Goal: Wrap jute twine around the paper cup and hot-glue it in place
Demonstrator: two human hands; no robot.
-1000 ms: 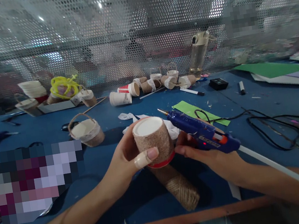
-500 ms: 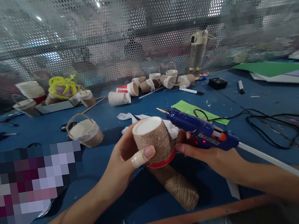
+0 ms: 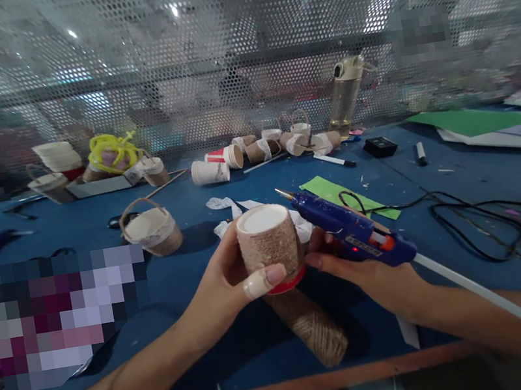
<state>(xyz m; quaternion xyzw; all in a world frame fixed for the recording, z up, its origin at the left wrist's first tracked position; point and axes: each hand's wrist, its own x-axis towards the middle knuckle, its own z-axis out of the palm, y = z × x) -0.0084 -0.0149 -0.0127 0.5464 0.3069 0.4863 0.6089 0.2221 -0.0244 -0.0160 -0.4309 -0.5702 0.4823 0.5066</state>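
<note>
My left hand (image 3: 233, 272) is closed around an upside-down paper cup (image 3: 271, 246) wrapped in brown twine. A red band shows at the cup's lower edge, and a bandage strip circles my left thumb. A blue hot glue gun (image 3: 344, 224) is in my right hand (image 3: 371, 270), its nozzle pointing up and left behind the cup and a white glue stick trailing from its back. My right fingertips are close beside the cup; whether they touch it or a strand of twine I cannot tell. Under the cup a roll of twine (image 3: 314, 331) lies on the table.
A twine-covered basket (image 3: 155, 231) with a handle stands left on the blue table (image 3: 217, 360). White lace (image 3: 223, 206) and light green paper (image 3: 339, 192) lie behind my hands. More small baskets, paper cups (image 3: 210, 171) and a bottle (image 3: 346, 95) line the mesh panel. Black cable (image 3: 473, 227) coils right.
My left hand and the cup have shifted slightly to the right, with the thumb further across the cup's front. The glue gun is almost where it was.
</note>
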